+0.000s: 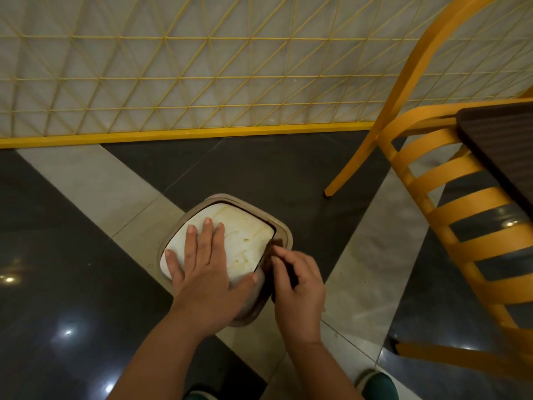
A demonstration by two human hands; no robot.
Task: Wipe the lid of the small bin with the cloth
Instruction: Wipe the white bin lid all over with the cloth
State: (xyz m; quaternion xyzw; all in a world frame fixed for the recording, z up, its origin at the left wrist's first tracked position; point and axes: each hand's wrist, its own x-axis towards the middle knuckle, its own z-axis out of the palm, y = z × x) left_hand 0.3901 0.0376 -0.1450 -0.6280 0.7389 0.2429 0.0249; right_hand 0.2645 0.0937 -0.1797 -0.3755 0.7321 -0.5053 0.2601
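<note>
A small beige bin (284,230) stands on the floor, seen from above. Its white lid (245,238) carries yellowish stains. My left hand (204,267) lies flat on the lid's left half, fingers spread. My right hand (298,284) pinches a dark brown cloth (274,248) against the bin's right rim, at the lid's edge. Most of the cloth is hidden under my fingers.
A yellow slatted chair (450,226) stands to the right, one leg close to the bin. A dark tabletop (499,145) juts in at the right edge. A yellow lattice partition (184,82) runs behind the bin. My green shoes (377,385) show at the bottom.
</note>
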